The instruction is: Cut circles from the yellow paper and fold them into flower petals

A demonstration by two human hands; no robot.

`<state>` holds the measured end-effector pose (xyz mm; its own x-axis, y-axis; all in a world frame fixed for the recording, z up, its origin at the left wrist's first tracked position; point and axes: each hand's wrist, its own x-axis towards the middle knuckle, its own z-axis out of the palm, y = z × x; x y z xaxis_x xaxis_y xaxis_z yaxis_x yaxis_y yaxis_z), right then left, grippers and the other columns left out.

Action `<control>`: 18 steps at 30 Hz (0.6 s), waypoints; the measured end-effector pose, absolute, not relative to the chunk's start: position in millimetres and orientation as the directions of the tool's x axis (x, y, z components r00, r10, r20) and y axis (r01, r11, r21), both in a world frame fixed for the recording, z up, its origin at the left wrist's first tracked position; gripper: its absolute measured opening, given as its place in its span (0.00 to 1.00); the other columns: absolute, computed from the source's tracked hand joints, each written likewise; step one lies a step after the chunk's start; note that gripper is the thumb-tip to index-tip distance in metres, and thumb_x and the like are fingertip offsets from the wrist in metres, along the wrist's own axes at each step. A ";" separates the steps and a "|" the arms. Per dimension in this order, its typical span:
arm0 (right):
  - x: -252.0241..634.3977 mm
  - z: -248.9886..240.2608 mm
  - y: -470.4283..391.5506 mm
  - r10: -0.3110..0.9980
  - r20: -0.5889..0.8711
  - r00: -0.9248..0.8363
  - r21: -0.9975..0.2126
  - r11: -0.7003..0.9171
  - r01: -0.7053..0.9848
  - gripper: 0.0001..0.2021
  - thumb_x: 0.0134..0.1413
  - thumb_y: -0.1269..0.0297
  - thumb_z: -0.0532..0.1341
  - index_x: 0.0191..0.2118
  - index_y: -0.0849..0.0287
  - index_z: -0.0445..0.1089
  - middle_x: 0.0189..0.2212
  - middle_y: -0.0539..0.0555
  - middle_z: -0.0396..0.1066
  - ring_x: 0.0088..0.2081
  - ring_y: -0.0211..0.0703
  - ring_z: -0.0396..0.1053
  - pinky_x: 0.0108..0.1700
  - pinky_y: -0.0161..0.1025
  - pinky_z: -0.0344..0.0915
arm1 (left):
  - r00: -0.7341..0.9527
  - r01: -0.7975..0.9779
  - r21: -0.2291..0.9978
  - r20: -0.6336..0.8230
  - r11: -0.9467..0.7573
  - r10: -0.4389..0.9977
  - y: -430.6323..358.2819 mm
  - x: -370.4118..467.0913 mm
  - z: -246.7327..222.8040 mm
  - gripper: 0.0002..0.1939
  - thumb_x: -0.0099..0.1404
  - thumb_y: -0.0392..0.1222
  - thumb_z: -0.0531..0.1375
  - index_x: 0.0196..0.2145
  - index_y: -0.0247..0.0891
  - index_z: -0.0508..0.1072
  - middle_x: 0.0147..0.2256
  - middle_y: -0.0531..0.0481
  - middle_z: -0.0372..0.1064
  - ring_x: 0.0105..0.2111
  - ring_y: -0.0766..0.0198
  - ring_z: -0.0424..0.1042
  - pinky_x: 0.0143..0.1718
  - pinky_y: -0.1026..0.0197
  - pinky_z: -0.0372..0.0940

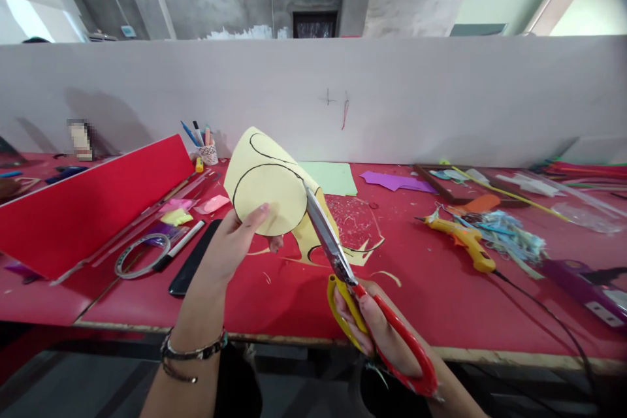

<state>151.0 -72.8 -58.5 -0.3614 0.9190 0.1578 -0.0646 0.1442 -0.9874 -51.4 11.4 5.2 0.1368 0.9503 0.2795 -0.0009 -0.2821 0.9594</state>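
My left hand (240,235) is closed on a pale yellow sheet of paper (272,192), thumb on its face, holding it up above the table. Black circles are drawn on the sheet, and the lower part of one circle is cut along its line. My right hand (369,320) grips scissors (333,241) with one red and one yellow handle. Their blades point up and left, and the tips meet the paper at the circle's upper right edge. Behind and below lie yellow paper offcuts (360,255) on the red table.
A red board (98,202) leans at left, near a tape roll (142,256), a marker (179,246) and a black phone (196,258). A pen cup (208,153) stands behind. At right are a yellow glue gun (463,241), a yarn bundle (509,228) and a purple power strip (588,287).
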 end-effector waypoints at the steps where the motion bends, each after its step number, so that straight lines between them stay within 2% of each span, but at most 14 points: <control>1: 151.0 -59.6 -72.9 0.923 0.163 -0.348 -0.987 0.149 -0.066 0.23 0.57 0.39 0.47 0.28 0.57 0.56 0.13 0.40 0.47 0.13 0.30 0.45 0.16 0.31 0.46 | 0.147 0.024 0.957 0.281 -0.288 0.948 10.0 -49.6 6.2 0.13 0.62 0.49 0.55 0.26 0.38 0.70 0.15 0.55 0.66 0.18 0.65 0.67 0.28 0.63 0.65; 5: 150.4 -60.3 -74.8 0.940 0.181 -0.290 -0.983 0.163 -0.086 0.21 0.58 0.42 0.48 0.31 0.57 0.58 0.15 0.41 0.48 0.14 0.31 0.46 0.18 0.31 0.47 | 0.232 0.175 0.929 0.284 -0.327 0.930 3.9 -43.0 11.7 0.21 0.66 0.49 0.51 0.18 0.39 0.67 0.14 0.54 0.65 0.21 0.65 0.67 0.34 0.63 0.64; 9: 152.9 -53.8 -77.7 0.924 0.222 -0.311 -0.975 0.206 -0.086 0.22 0.56 0.39 0.48 0.33 0.56 0.57 0.21 0.45 0.52 0.18 0.32 0.47 0.20 0.34 0.51 | 0.306 0.269 0.881 0.306 -0.390 0.902 0.9 -40.1 15.1 0.25 0.67 0.47 0.47 0.14 0.40 0.66 0.14 0.54 0.63 0.21 0.67 0.64 0.37 0.64 0.62; 14: 161.0 -52.4 -77.0 0.896 0.250 -0.367 -0.964 0.265 -0.009 0.21 0.58 0.42 0.46 0.38 0.57 0.59 0.25 0.49 0.56 0.23 0.37 0.53 0.25 0.37 0.56 | 0.360 0.317 0.876 0.244 -0.364 0.900 2.7 -43.5 13.6 0.27 0.67 0.50 0.47 0.13 0.39 0.64 0.12 0.55 0.61 0.18 0.68 0.64 0.33 0.65 0.62; 18: 158.7 -54.2 -75.3 0.897 0.261 -0.356 -0.964 0.264 -0.043 0.22 0.57 0.40 0.46 0.36 0.57 0.58 0.26 0.48 0.56 0.21 0.34 0.51 0.23 0.35 0.54 | 0.388 0.269 0.903 0.217 -0.336 0.896 3.5 -46.9 11.6 0.26 0.67 0.51 0.48 0.14 0.39 0.63 0.12 0.56 0.60 0.17 0.69 0.65 0.28 0.66 0.63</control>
<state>158.7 -75.3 -54.2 -0.3558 0.8972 0.2615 -0.0433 0.2636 -0.9636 -46.9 3.5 11.6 0.3884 0.8955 0.2171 0.2692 -0.3356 0.9027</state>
